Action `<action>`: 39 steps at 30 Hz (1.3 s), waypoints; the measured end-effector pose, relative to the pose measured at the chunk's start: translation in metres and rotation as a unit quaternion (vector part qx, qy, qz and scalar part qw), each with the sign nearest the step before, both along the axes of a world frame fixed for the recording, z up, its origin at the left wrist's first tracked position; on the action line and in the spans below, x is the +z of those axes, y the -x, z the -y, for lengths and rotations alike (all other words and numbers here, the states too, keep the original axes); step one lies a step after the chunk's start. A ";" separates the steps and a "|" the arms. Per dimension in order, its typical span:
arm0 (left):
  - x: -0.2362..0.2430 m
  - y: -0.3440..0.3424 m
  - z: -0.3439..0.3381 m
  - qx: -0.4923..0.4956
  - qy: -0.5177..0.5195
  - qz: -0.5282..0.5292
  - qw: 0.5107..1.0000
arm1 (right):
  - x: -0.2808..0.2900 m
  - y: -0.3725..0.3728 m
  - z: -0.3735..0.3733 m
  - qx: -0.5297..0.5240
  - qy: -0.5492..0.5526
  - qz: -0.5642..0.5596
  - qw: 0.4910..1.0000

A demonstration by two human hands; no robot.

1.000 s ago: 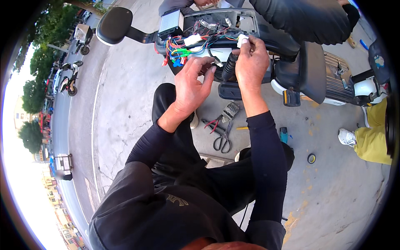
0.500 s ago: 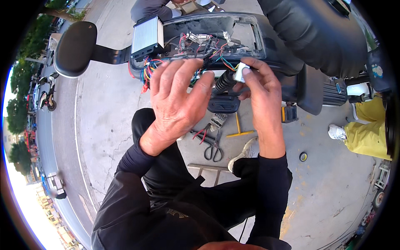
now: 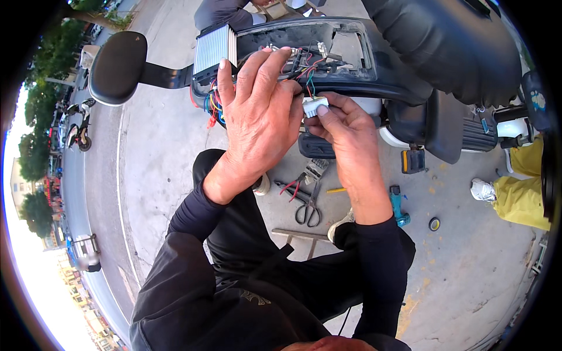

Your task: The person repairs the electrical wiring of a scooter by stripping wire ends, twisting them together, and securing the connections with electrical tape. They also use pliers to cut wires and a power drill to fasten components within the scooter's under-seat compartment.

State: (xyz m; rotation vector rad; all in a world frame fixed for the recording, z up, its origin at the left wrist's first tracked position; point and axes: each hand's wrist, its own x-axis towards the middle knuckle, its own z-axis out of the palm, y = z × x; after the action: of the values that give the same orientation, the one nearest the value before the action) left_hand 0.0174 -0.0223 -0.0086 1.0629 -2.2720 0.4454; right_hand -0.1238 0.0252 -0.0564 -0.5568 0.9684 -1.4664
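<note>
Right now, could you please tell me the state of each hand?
Left hand: open; whether it touches anything beneath cannot be told.
Right hand: closed, holding the white connector.

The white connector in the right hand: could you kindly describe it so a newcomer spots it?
Find the open black compartment at the top. Below it, the right hand pinches the white connector with coloured wires; unlike the pale connector inside, it is held.

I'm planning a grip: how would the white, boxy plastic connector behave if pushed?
The white, boxy plastic connector is probably light: the right hand pinches it in its fingers. Its squared form should stay stiff, while the thin, coloured wires above it would likely flex.
</note>
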 end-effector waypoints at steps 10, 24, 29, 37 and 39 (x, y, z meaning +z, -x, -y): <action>0.020 0.006 -0.002 -0.017 -0.099 0.009 0.995 | -0.010 -0.031 0.009 -0.066 0.004 0.224 0.972; 0.017 -0.009 -0.004 0.001 -0.033 0.024 0.999 | -0.010 -0.038 0.007 -0.015 0.032 0.302 0.953; 0.020 -0.005 -0.007 0.009 -0.006 0.042 0.999 | -0.016 -0.035 0.014 0.009 0.073 0.323 0.943; 0.023 0.001 -0.013 0.036 -0.032 0.038 0.998 | -0.024 -0.037 0.017 0.022 0.087 0.360 0.929; 0.021 0.002 -0.013 0.039 -0.030 0.036 0.998 | -0.021 -0.040 0.017 0.021 0.084 0.371 0.925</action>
State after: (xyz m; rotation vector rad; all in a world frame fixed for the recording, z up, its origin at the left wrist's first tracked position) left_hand 0.0152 -0.0091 0.0124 1.1875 -2.3263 0.4568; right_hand -0.0842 0.0079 -0.0770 -0.1051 0.2326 -1.5506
